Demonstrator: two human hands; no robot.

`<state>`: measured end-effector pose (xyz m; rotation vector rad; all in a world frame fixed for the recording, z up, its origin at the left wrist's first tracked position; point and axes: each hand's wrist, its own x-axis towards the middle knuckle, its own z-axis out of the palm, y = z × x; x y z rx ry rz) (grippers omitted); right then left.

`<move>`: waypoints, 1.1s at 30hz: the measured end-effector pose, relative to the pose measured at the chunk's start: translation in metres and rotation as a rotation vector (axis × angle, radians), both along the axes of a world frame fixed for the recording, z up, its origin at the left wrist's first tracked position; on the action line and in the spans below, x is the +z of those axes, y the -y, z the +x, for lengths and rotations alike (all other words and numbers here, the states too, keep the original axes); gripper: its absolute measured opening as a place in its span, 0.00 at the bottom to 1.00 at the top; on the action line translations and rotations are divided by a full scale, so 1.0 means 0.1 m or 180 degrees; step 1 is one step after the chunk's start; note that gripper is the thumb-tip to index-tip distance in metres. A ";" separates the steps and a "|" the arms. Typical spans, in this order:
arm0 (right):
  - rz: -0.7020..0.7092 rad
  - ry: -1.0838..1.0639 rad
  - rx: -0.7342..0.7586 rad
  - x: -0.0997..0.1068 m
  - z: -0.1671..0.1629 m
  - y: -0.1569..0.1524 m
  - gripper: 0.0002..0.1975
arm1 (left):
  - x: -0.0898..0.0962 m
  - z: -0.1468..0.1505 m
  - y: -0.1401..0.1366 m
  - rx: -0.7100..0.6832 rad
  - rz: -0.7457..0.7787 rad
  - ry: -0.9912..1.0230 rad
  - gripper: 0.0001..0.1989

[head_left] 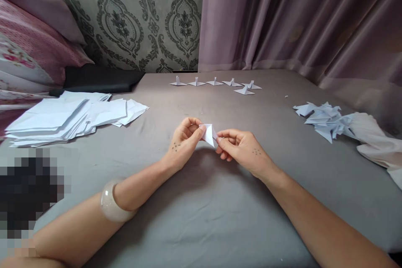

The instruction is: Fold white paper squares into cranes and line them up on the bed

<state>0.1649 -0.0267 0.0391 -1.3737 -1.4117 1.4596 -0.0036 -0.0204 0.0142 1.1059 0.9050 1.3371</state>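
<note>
A small piece of folded white paper (208, 134), with pointed corners, is held up between my two hands above the grey cloth. My left hand (187, 138) pinches its upper left edge between thumb and fingers. On the other side, my right hand (234, 143) grips the right edge near a narrow flap, thumb in front and fingers curled. Farther back, several finished folded paper figures (215, 81) with flat wings and upright middles stand in a row, one of them (244, 91) in front of the row's right end.
Stacked white paper sheets (50, 115) lie at the left, before a black folded item (103, 78). On the right is a heap of folded white paper pieces (326, 119) beside a pale cloth (377, 138). Purple curtains (266, 16) hang behind the grey cloth surface (194, 209).
</note>
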 end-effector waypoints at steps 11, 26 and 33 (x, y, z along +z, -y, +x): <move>0.0203 0.0395 0.0169 0.10 0.03 0.02 0.10 | 0.02 -0.05 -0.04 -0.0422 -0.0435 0.0037 0.12; 0.0615 -0.0470 -0.0472 0.01 -0.01 0.00 0.16 | -0.01 -0.04 -0.08 -0.0417 -0.1214 0.1081 0.10; 0.0705 -0.0411 -0.0589 0.04 -0.01 0.00 0.15 | -0.01 -0.02 -0.04 -0.0773 -0.1176 0.1000 0.08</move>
